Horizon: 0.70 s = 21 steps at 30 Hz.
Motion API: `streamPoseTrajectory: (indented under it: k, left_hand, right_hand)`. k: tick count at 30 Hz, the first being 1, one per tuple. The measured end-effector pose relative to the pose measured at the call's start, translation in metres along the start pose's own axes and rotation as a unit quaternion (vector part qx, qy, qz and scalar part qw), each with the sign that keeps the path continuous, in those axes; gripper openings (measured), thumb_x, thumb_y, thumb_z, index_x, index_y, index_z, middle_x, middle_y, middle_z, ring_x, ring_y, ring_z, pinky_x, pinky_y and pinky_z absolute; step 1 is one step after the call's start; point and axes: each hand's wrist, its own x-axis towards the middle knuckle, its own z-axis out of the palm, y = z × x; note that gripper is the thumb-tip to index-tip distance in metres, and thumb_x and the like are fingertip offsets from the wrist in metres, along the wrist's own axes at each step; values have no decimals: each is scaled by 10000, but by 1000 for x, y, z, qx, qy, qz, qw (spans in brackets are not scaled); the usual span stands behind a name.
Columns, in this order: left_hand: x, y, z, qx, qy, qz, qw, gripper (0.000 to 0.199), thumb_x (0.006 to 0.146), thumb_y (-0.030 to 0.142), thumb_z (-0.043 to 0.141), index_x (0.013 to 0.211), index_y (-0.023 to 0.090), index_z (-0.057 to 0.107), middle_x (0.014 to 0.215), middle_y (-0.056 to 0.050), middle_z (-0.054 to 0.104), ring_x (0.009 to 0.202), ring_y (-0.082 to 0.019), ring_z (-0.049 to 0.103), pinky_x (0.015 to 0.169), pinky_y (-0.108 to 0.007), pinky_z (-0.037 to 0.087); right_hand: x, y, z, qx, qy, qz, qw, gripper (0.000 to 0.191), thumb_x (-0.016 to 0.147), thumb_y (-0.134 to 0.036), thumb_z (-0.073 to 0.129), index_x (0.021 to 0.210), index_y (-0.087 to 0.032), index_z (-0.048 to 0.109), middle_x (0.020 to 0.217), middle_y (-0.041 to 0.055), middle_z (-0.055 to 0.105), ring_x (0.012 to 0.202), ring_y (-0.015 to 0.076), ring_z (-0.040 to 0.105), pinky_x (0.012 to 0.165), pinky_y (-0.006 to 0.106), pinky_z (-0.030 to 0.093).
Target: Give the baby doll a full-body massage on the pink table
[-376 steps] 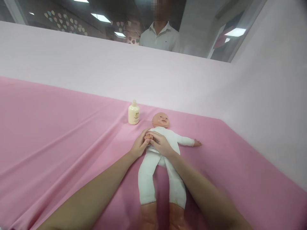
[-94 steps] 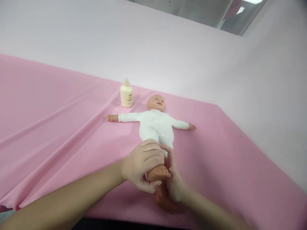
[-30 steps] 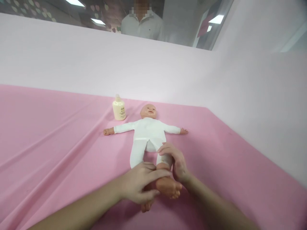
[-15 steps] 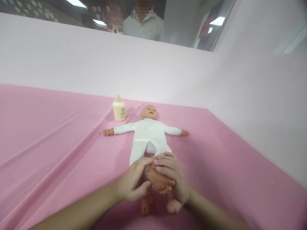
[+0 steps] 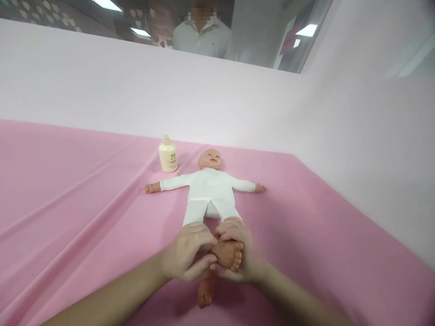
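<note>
A baby doll point(image 5: 210, 185) in a white suit lies on its back with its arms spread and its head away from me. One bare foot of the doll point(image 5: 228, 253) is raised between my hands, toes pointing right. My left hand point(image 5: 190, 251) closes around the heel and ankle side, thumb below and fingers above. On the other side, my right hand point(image 5: 243, 251) wraps the foot, with fingers over the ankle and the thumb under the sole. The doll's other foot point(image 5: 205, 293) rests on the cloth below my hands.
A cream-coloured pump bottle point(image 5: 168, 156) stands left of the doll's head. Pink cloth point(image 5: 84, 203), creased on the left, covers the surface. A white wall point(image 5: 118, 86) rises behind it, with a reflective pane point(image 5: 254, 27) above showing a person in a white shirt.
My right thumb has come in from the lower right to press under the foot. The raised foot has turned so that its toes face more to the right.
</note>
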Motion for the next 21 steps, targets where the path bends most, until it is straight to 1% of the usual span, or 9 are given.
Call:
streamPoseTrajectory:
  k: [1, 3, 7, 10, 13, 15, 18, 20, 21]
  left_hand:
    - [1, 0, 0, 1, -13, -7, 1000, 122, 932, 308, 439, 939, 194, 481, 674, -9, 541, 611, -155, 510, 592, -272, 414]
    - [1, 1, 0, 6, -30, -13, 999, 118, 935, 274, 402, 890, 195, 477, 690, -24, 563, 618, -156, 511, 598, -274, 418]
    - [3, 3, 0, 12, -36, -23, 999, 127, 912, 172, 366, 893, 190, 491, 699, -24, 581, 624, -151, 515, 610, -265, 422]
    - [5, 4, -1, 11, -28, -28, 999, 127, 896, 147, 373, 889, 192, 491, 689, -17, 576, 611, -145, 511, 603, -259, 413]
    - [6, 4, 0, 23, -41, -14, 999, 105, 885, 149, 386, 864, 194, 479, 679, -15, 565, 594, -145, 486, 587, -265, 399]
    - [6, 3, 2, 30, -47, 0, 998, 112, 879, 137, 379, 861, 196, 472, 674, -16, 561, 594, -147, 476, 588, -271, 396]
    - [5, 2, 6, 25, -52, 24, 998, 85, 880, 166, 386, 854, 204, 458, 646, -7, 546, 582, -149, 464, 583, -277, 388]
    - [4, 1, 8, 17, -55, 34, 998, 68, 888, 242, 422, 832, 210, 446, 613, 7, 515, 562, -145, 442, 567, -277, 373]
    - [4, 1, 9, 15, -54, 39, 998, 112, 891, 300, 447, 823, 212, 444, 601, 13, 500, 552, -142, 429, 558, -278, 365]
  right_hand:
    - [0, -1, 1, 1, -6, 7, 1000, 402, 740, -507, 700, 937, -251, 461, 800, 10, 629, 693, 184, 627, 665, 341, 515]
    - [-2, -1, 3, -10, -3, 3, 1000, 417, 716, -512, 725, 885, -249, 450, 750, -6, 626, 630, 164, 607, 620, 323, 501]
    - [-6, 0, 7, -37, 22, 3, 999, 401, 711, -486, 733, 859, -243, 451, 710, -17, 628, 608, 149, 597, 602, 307, 490]
    - [-6, -1, 5, -26, 4, 0, 1000, 363, 728, -454, 703, 892, -239, 460, 673, -37, 595, 585, 130, 580, 590, 280, 479]
    - [-6, -2, 1, -7, -1, 2, 1000, 355, 774, -529, 631, 881, -232, 470, 643, -35, 565, 544, 125, 542, 558, 272, 454]
    - [-7, -1, -1, 15, -2, 7, 1000, 384, 831, -608, 528, 843, -229, 471, 614, -28, 540, 520, 130, 512, 540, 280, 433]
    - [-7, 0, -2, 59, -14, 15, 998, 435, 897, -643, 385, 801, -227, 469, 579, -24, 506, 493, 131, 468, 521, 283, 402]
    - [-8, 1, -2, 81, -13, 27, 996, 476, 898, -672, 359, 785, -225, 477, 575, -18, 500, 494, 135, 458, 519, 286, 392]
    - [-8, 1, -2, 87, -9, 32, 996, 489, 895, -683, 358, 780, -224, 482, 577, -15, 502, 498, 137, 460, 520, 288, 390]
